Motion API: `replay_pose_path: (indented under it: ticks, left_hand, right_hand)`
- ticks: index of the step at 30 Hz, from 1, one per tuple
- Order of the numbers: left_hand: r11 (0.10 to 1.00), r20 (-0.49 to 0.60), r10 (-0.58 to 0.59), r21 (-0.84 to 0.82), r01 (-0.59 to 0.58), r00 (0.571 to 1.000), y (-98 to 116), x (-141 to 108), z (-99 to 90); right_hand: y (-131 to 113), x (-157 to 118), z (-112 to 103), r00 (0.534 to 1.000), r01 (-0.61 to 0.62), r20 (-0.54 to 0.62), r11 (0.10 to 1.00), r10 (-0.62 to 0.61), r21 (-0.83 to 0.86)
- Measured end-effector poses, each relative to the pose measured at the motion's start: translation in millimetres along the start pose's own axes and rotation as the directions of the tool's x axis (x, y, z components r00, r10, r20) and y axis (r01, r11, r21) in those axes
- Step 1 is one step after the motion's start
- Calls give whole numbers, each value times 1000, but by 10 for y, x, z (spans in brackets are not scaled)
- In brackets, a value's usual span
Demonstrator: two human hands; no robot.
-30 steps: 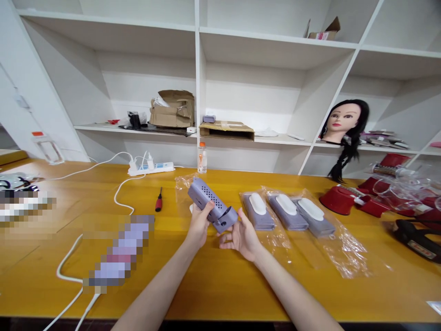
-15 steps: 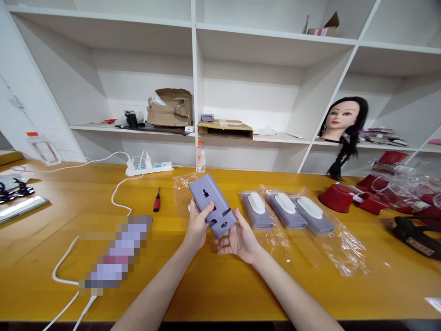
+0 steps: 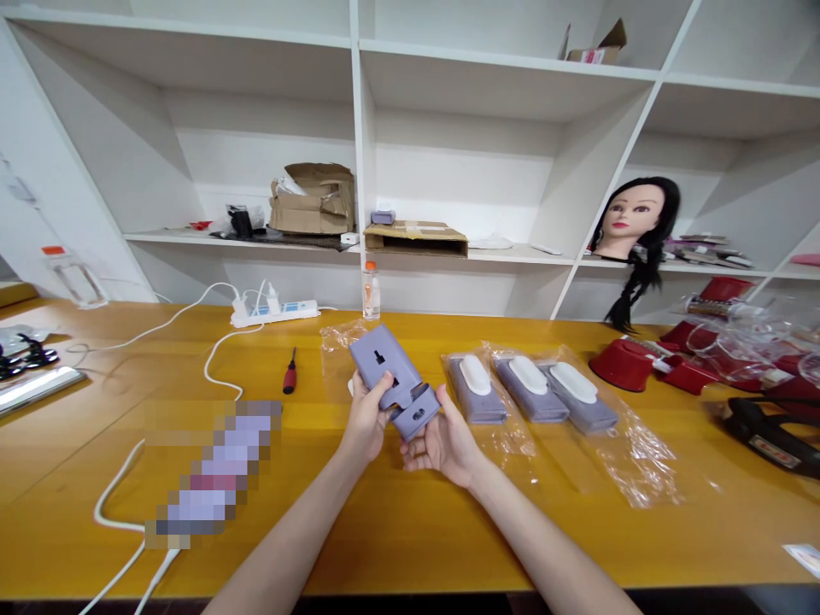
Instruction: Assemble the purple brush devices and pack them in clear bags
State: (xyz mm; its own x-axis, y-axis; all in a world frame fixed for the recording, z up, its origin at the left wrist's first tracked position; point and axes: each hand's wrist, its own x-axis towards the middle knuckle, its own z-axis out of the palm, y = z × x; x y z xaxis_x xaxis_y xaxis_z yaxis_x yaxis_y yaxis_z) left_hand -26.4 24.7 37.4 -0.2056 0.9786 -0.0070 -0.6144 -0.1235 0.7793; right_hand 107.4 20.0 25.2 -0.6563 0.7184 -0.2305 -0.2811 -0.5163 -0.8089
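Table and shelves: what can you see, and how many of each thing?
lilac plastic device: 1, lilac, in both hands
bagged devices: 3, lilac and white, in clear bags on the table
table: 1, orange-yellow, under everything
screwdriver: 1, red and black, on the table
power strip: 1, white, at the table's back
bottle: 1, clear with orange cap, at the table's back
shelves: 1 set, white, behind the table
cardboard boxes: 3, brown, on the shelves
mannequin head: 1, black hair, on a shelf
left hand: 1, gripping the device
right hand: 1, holding the device's end
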Motion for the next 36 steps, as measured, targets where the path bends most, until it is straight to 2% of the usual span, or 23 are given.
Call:
replay_pose_path:
  ticks: [7,16,25,31,36]
  left_hand:
    - [999,-5,-30,-16,30,1000,-18,15,-10]
    - [997,5,73,-3,-73,997,-35,-34,37]
    - [997,-8,71,17,-71,997,-33,-53,45]
    - [999,23,-6,-36,7,1000,-65,-4,-13]
    - [999,-13,43,-10,-43,999,-73,-43,10]
  right_hand:
    - [-4,11,19,999,-7,-41,1000,6,-9]
    - [53,45,13,997,47,-61,998,-49,-45]
    - [103,65,12,994,67,-86,995,-73,-72]
    - [135,86,0,992,86,-83,993,-92,-79]
    - [172,94,-4,988,124,-84,988,-131,-89]
